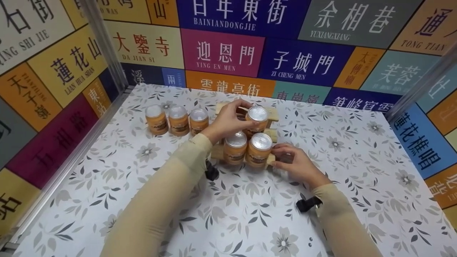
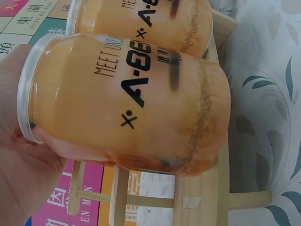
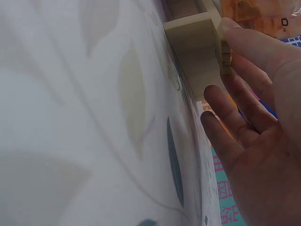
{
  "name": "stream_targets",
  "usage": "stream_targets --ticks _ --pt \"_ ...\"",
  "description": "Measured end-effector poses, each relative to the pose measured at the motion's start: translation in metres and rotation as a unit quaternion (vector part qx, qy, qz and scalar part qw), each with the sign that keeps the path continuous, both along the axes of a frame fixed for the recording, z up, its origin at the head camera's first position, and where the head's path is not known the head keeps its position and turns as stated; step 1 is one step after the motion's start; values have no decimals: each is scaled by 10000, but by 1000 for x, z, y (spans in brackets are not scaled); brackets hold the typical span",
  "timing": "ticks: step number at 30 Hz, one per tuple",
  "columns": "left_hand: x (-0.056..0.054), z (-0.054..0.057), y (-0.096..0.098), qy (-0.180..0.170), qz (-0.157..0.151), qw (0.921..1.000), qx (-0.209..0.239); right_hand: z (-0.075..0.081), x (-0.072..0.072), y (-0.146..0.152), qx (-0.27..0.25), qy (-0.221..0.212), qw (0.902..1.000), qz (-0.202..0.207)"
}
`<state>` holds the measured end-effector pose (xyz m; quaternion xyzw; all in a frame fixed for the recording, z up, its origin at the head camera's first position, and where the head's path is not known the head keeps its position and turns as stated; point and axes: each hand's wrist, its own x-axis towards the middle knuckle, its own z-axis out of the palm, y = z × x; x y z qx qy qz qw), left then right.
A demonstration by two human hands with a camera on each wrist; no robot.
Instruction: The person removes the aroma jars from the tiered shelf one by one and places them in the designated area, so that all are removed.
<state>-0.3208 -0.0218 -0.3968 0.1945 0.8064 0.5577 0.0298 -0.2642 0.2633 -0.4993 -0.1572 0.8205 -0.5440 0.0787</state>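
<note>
Your L hand (image 1: 230, 121) curled round silver-lidded orange plastic can (image 1: 257, 116) at lt. wood stepped rack (image 1: 217, 151), your R hand (image 1: 300, 162) pinching its R end, 3 similar cans (image 1: 178, 122) L of it

- You hold an upright, silver-lidded orange can (image 1: 259, 118) behind two matching cans (image 1: 257, 156).
- You pinch the pale wooden stepped rack (image 1: 273, 113) supporting that front pair.

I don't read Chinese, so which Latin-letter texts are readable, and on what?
"MEET": drink can
"A-BE", rest unclear: same drink can
"BAINIANDONGJIE": navy panel
"ZI CHENG MEN": lower navy panel
"YING EN MEN": magenta panel
"DA JIAN SI": cream panel
"LIAN HUA SHAN": yellow panel
"YUXIANGXIANG": grey panel
"TONG TIAN": tan panel
"ING SHI JIE", cut off: pale panel
"WAN", partial: mustard panel
Other letters: blurred or partial.
</note>
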Motion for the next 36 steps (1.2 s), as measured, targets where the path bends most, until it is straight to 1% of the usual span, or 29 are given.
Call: stream_targets --ticks 4,11,18,24,30,34,36 --pt "-1 -2 -2 104 7 9999 33 -1 -1 1 21 52 10000 -10" --pt "1 -6 -7 136 -20 9991 408 -2 0 -1 -107 191 9997 61" --pt "3 -6 -16 168 122 9978 630 -2 0 -1 -24 222 9997 50" --pt "3 -5 -24 123 274 9967 752 -1 0 -2 -48 120 9999 40" --pt "3 -1 -31 285 453 9958 740 0 1 -2 -47 93 9999 8" --pt "2 5 -36 403 527 9950 743 -1 1 -1 -18 156 9999 14" --pt "2 8 -39 398 556 9942 824 -2 0 -1 -35 194 9998 58"
